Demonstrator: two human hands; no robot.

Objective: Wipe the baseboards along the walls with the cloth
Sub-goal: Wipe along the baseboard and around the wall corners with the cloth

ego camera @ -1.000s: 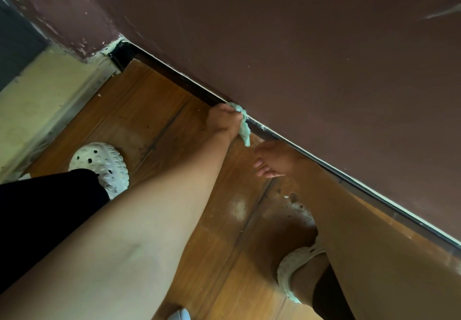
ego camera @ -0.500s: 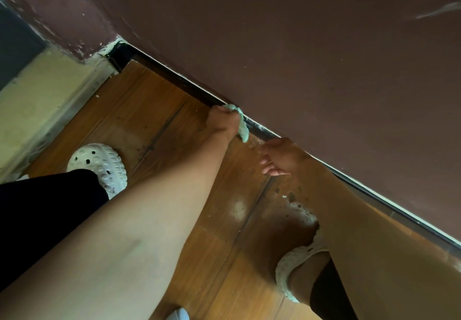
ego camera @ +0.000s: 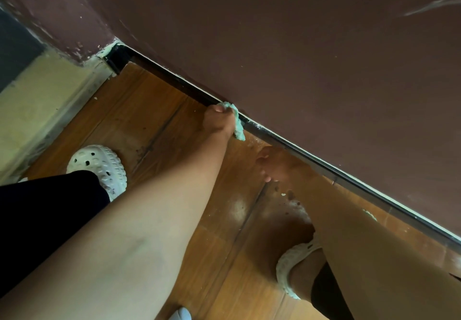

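A dark baseboard [ego camera: 311,156] with a pale top edge runs diagonally from the upper-left corner down to the right, under a maroon wall [ego camera: 299,45]. My left hand [ego camera: 218,120] is closed on a pale green cloth [ego camera: 238,125] and presses it against the baseboard near the middle of the view. My right hand [ego camera: 274,163] rests on the wooden floor [ego camera: 149,110] just right of the cloth, fingers curled loosely, holding nothing.
My two feet in white perforated clogs stand on the floor, one [ego camera: 99,167] at the left, one [ego camera: 294,264] at the lower right. A yellowish raised threshold [ego camera: 40,105] borders the floor at the left. White dusty marks [ego camera: 238,210] spot the floorboards.
My left hand with the cloth has stayed at nearly the same spot on the baseboard. My right hand has shifted slightly along the floor beside the wall.
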